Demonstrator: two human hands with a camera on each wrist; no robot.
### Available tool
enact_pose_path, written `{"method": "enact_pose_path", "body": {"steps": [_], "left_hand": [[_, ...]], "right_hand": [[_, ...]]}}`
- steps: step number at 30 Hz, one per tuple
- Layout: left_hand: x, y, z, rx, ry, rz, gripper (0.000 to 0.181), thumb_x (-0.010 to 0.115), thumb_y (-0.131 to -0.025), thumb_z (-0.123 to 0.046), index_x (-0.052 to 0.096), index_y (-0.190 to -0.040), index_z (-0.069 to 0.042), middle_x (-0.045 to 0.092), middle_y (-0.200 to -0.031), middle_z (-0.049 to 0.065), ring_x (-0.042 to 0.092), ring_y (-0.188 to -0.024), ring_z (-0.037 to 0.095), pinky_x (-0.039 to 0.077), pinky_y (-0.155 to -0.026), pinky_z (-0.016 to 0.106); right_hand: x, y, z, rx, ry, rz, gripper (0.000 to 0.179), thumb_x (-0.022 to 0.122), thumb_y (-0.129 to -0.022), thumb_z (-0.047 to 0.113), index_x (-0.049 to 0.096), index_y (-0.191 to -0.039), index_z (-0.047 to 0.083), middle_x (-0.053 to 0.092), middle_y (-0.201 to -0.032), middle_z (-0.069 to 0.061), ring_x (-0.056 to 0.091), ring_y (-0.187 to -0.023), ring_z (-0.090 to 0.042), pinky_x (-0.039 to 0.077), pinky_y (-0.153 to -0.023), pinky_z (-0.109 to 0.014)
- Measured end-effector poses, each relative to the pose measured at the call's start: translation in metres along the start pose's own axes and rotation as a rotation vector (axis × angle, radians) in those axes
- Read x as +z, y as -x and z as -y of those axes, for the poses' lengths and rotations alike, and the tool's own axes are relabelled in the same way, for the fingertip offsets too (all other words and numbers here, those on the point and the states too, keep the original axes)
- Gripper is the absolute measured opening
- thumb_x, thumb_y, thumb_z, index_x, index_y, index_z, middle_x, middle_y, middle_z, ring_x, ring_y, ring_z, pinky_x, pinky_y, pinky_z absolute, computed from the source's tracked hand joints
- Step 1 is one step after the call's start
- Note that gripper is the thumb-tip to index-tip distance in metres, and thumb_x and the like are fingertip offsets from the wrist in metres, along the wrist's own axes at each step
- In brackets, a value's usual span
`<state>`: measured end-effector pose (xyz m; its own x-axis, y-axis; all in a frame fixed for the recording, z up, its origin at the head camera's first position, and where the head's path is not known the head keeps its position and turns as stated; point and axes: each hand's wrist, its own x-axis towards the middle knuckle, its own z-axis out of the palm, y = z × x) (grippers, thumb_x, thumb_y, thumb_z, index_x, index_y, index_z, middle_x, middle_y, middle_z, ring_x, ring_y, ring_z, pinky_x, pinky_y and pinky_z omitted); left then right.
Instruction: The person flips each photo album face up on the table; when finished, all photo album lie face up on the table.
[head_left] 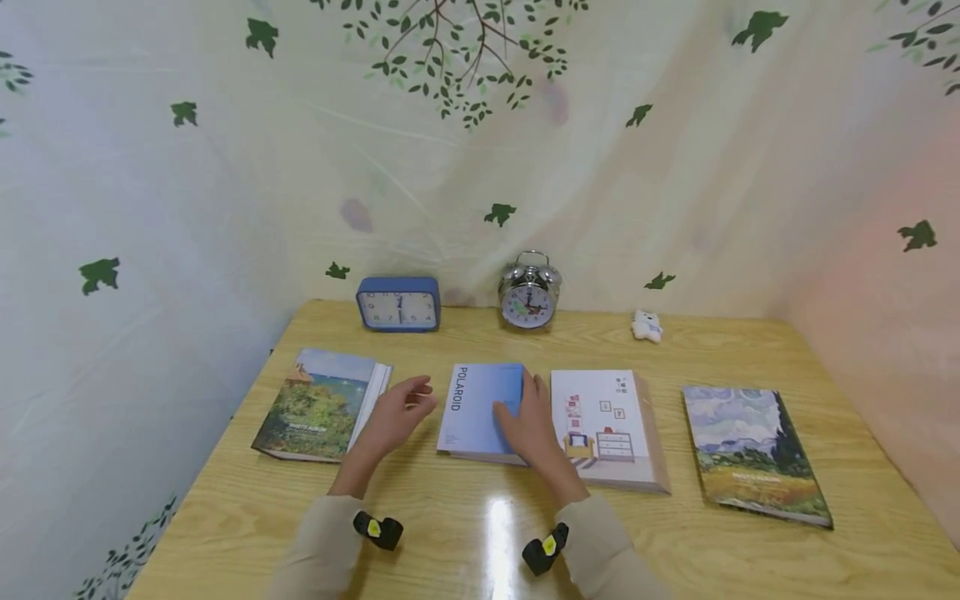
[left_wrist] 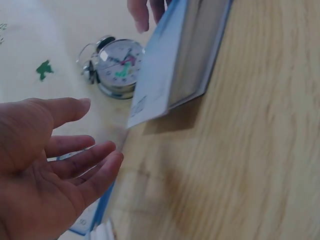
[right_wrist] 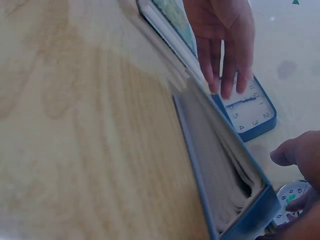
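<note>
My right hand [head_left: 531, 425] is at the right edge of a blue photo album [head_left: 480, 408] marked POLAROID. Its thumb lies over the cover in the head view, while the fingers extend along the spine. In the right wrist view the thumb [right_wrist: 286, 154] stands off the cover. My left hand [head_left: 397, 415] hovers with relaxed fingers between this album and a garden-painting photo album [head_left: 322, 404] on the left. Nothing is in its palm, which faces the blue album in the left wrist view. Close beside the right hand lies a white album with a furniture drawing [head_left: 603, 429].
Farther right lies another album with a landscape painting [head_left: 750, 450]. Along the back stand a blue rectangular clock [head_left: 399, 305], a silver twin-bell alarm clock [head_left: 528, 292] and a small white figurine [head_left: 647, 327]. A leaf-printed curtain [head_left: 450, 183] surrounds the wooden table [head_left: 450, 533].
</note>
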<state>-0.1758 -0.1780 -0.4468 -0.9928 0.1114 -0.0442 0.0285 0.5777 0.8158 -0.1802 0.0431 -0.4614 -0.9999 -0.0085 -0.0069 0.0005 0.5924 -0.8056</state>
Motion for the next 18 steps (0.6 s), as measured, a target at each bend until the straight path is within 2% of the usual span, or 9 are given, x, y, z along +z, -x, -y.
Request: {"method": "enact_pose_path", "body": {"steps": [3, 7, 12, 18], "left_hand": [[0.014, -0.005, -0.003, -0.006, -0.006, 0.014, 0.051, 0.062, -0.094, -0.018, 0.046, -0.139, 0.002, 0.061, -0.124, 0.017, 0.060, -0.113, 0.031, 0.048, -0.096, 0.045], [0.027, -0.011, -0.004, -0.037, -0.013, 0.021, 0.054, 0.065, -0.091, -0.015, 0.047, -0.138, 0.002, 0.061, -0.122, 0.015, 0.061, -0.110, 0.028, 0.049, -0.095, 0.043], [0.034, -0.017, -0.004, -0.038, -0.035, 0.024, 0.051, 0.067, -0.090, -0.015, 0.051, -0.135, 0.003, 0.063, -0.117, 0.014, 0.061, -0.103, 0.025, 0.051, -0.090, 0.041], [0.038, -0.017, -0.006, -0.056, -0.068, 0.024, 0.051, 0.066, -0.090, -0.016, 0.051, -0.135, 0.003, 0.063, -0.116, 0.015, 0.061, -0.100, 0.024, 0.052, -0.086, 0.039]], "right_hand": [[0.002, 0.005, -0.008, -0.020, -0.009, 0.018, 0.075, 0.057, -0.092, 0.025, 0.020, -0.150, -0.003, 0.018, -0.152, -0.032, 0.021, -0.140, -0.047, 0.023, -0.113, -0.057], [0.003, 0.009, -0.014, -0.007, -0.014, 0.049, 0.074, 0.053, -0.095, 0.029, 0.016, -0.152, -0.001, 0.014, -0.154, -0.030, 0.019, -0.142, -0.046, 0.022, -0.114, -0.056], [0.001, 0.010, -0.019, -0.021, -0.018, 0.050, 0.066, 0.048, -0.098, 0.025, 0.019, -0.151, 0.000, 0.018, -0.154, -0.028, 0.021, -0.142, -0.045, 0.022, -0.114, -0.055], [-0.003, 0.011, -0.022, -0.021, -0.076, 0.038, 0.056, 0.043, -0.099, 0.018, 0.026, -0.151, 0.004, 0.026, -0.153, -0.025, 0.024, -0.141, -0.043, 0.023, -0.114, -0.055]]}}
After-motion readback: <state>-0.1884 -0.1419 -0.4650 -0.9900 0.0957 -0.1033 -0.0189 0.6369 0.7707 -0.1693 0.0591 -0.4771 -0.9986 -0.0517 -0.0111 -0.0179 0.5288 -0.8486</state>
